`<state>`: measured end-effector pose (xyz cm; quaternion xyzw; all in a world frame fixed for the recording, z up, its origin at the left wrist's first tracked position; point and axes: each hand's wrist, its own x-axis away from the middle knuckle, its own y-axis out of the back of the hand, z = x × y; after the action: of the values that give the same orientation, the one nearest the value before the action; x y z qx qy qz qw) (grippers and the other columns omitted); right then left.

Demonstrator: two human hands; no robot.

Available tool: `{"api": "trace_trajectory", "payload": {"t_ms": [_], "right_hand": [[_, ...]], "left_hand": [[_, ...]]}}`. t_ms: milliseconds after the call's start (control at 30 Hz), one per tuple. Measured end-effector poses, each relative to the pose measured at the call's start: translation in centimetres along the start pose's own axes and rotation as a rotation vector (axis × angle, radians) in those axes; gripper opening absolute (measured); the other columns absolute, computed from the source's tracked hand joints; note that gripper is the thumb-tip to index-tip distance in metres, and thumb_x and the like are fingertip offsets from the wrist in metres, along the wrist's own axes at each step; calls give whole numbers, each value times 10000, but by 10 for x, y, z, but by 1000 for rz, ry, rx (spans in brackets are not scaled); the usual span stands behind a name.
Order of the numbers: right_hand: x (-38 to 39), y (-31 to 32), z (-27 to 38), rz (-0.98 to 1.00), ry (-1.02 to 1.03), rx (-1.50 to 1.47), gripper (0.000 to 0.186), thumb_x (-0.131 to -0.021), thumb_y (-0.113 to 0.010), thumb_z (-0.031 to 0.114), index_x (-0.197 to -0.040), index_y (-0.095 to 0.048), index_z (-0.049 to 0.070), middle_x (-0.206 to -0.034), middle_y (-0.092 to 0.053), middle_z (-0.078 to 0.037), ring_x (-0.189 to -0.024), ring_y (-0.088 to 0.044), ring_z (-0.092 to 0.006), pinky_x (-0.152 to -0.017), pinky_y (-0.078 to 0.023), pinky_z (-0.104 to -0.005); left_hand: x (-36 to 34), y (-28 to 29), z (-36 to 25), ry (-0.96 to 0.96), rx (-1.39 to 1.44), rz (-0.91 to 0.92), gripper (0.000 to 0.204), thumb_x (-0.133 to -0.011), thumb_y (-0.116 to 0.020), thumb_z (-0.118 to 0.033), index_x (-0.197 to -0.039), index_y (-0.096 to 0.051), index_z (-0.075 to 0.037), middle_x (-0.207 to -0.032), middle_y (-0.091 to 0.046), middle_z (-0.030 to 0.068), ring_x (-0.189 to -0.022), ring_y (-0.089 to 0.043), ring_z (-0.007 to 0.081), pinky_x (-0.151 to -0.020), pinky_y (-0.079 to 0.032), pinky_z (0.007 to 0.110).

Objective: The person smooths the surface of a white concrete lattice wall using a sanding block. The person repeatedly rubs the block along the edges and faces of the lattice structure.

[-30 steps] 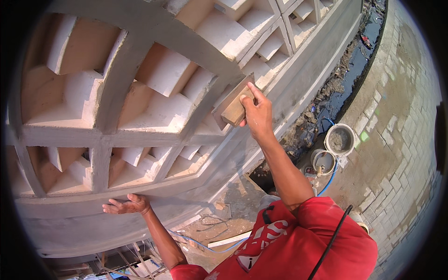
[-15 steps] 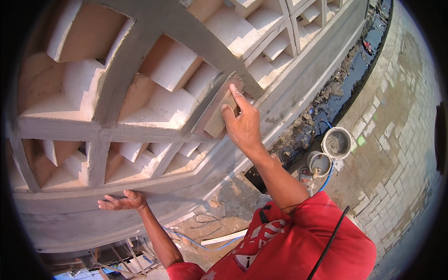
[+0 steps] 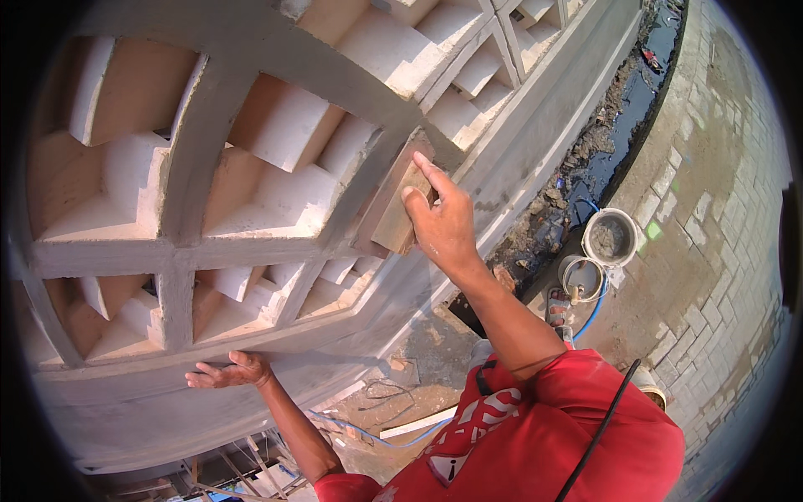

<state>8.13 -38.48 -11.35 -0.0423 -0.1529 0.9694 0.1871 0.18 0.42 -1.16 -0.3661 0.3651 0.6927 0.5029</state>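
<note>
My right hand (image 3: 447, 226) grips a plastering trowel (image 3: 391, 224), a flat rectangular blade with a wooden grip. Its blade lies along a grey rendered rib of the openwork wall (image 3: 205, 142), close to where ribs meet. My index finger stretches along the grip towards the blade's upper end, and the thumb presses on the wood. Lower left, my left hand (image 3: 230, 371) is at the smooth grey band beneath the lowest openings, fingers extended and holding nothing. Whether its palm touches the wall cannot be made out.
Pale angled blocks fill the wall's openings. A ditch of dark water (image 3: 627, 125) runs along the wall's foot, beside a paved path (image 3: 711, 251). Right of me stand a bucket of grey mix (image 3: 611, 237) and another bucket (image 3: 583, 279), near a blue hose (image 3: 595, 316). Timber scraps lie lower left.
The whole view has shifted slightly. Against the wall, the trowel has slid a little down and to the right in my right hand. My left hand keeps nearly the same place and pose.
</note>
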Motion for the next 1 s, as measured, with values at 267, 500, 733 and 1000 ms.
{"api": "trace_trajectory", "payload": {"t_ms": [267,500,733,1000], "right_hand": [[0,-8,9,-4,92,138,525,-840,-521,134,-1288,-470,-135,-833,-634,-304,-828,-640,-409,-841,-475,-451],[-15,12,14,-49,-56,61,529,-819,-531,109,-1271,-465,-159,-727,-613,-296,-719,-652,-397,-755,-502,-446],[7,0,3,-29,28,64,523,-822,-530,124,-1284,-487,-117,-826,-619,-280,-763,-656,-338,-781,-495,-390],[-2,-17,-11,-94,16,152,510,-833,-560,150,-1295,-512,-63,-1189,-611,-261,-1113,-607,-335,-975,-442,-357]], "left_hand": [[6,-2,3,-8,-39,-19,651,-948,-432,-468,-1434,-343,-45,-1521,-217,226,-1409,-165,429,-1117,-183,586],[6,-3,5,-17,-54,-16,654,-954,-413,-472,-1439,-330,-41,-1528,-202,230,-1410,-159,433,-1116,-174,597],[9,2,5,-19,-73,14,646,-966,-397,-453,-1448,-302,-34,-1530,-184,237,-1409,-160,439,-1115,-168,613],[7,-2,1,10,-39,-25,654,-950,-425,-480,-1425,-358,-35,-1515,-232,232,-1411,-159,422,-1115,-190,580]]}}
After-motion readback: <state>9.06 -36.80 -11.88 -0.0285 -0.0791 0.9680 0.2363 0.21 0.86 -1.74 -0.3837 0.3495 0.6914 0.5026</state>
